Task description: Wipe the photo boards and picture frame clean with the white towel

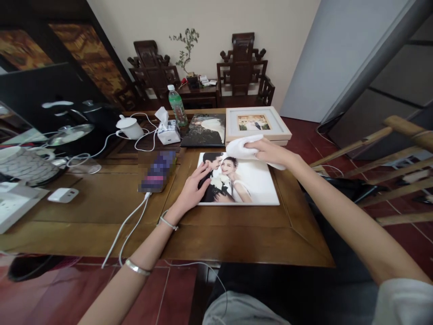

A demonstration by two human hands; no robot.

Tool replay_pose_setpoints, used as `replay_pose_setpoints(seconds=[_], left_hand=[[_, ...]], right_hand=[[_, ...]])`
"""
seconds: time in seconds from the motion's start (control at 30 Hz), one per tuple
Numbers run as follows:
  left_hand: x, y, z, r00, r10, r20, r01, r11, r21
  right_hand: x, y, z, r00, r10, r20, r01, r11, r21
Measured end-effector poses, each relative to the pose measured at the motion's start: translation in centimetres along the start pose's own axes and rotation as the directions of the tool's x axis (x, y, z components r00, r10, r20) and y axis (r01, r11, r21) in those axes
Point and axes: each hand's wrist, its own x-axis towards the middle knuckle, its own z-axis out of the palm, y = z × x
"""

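A wedding photo panel with a glossy white surface lies flat on the wooden table in front of me. My left hand rests on the panel's left edge, fingers stretched out over it. At the panel's upper right, my right hand grips a white cloth and presses it on the surface; part of the cloth hangs past the panel's far edge. Behind the panel lie a dark photo album and a pale framed photo.
A phone on a white charging cable lies left of the panel. Farther back stand a tissue box, a green-labelled bottle and a white lidded cup. A white charger sits at left; a wooden chair stands at right.
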Motion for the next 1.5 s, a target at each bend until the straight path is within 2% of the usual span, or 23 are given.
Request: replay_pose_setpoints(seconds=[0.13,0.3,0.43,0.57,0.63,0.73,0.9,1.07,1.17,1.3,1.4,1.5], left_hand=[[0.0,-0.1,0.0,1.0,-0.005,-0.006,0.004,1.0,-0.011],[0.0,-0.1,0.1,1.0,-0.007,-0.021,0.006,0.999,-0.041],[0.0,-0.1,0.1,0.999,-0.014,-0.031,0.013,0.999,-0.048],[0.0,-0.1,0.1,0.999,-0.016,-0.032,0.015,0.999,-0.051],[0.0,-0.1,0.2,0.999,-0.014,-0.032,0.012,0.999,-0.052],[0.0,0.0,0.1,1.0,-0.008,-0.028,0.007,0.999,-0.042],[0.0,-0.1,0.1,1.0,0.005,-0.007,-0.005,1.0,-0.016],[0.0,-0.1,0.0,1.0,0.002,-0.007,-0.002,1.0,-0.029],[0.0,0.0,0.0,1.0,-0.003,-0.013,0.003,0.999,-0.038],[-0.1,-0.1,0.2,1.0,-0.006,-0.023,0.005,0.999,-0.047],[-0.1,-0.3,0.3,0.999,-0.008,-0.037,0.007,0.999,-0.041],[-0.1,-0.3,0.3,0.999,-0.008,-0.04,0.006,1.0,-0.028]], right_hand=[[-0.8,-0.5,0.5,1.0,0.028,0.004,-0.028,1.0,-0.013],[-6.7,-4.4,2.4,0.997,0.033,0.069,-0.03,0.998,-0.049],[-12.0,-8.6,3.7,0.995,-0.078,0.057,0.08,0.996,-0.05],[-14.9,-11.7,4.6,0.979,-0.168,0.113,0.173,0.984,-0.034],[-15.1,-12.2,4.7,0.975,-0.181,0.13,0.187,0.982,-0.034],[-13.6,-11.1,4.2,0.983,-0.142,0.114,0.148,0.988,-0.048],[-7.8,-6.5,2.6,0.994,-0.047,0.099,0.052,0.998,-0.047],[-1.5,-2.1,1.1,0.997,-0.079,0.021,0.079,0.997,-0.007],[0.0,-0.9,1.0,0.998,-0.064,-0.004,0.064,0.998,0.023],[-1.9,-2.3,2.3,0.999,-0.034,0.025,0.035,0.999,-0.033],[-5.6,-5.5,4.0,0.998,-0.051,0.042,0.055,0.993,-0.1],[-9.7,-9.4,5.5,0.989,-0.129,0.075,0.139,0.981,-0.138]])
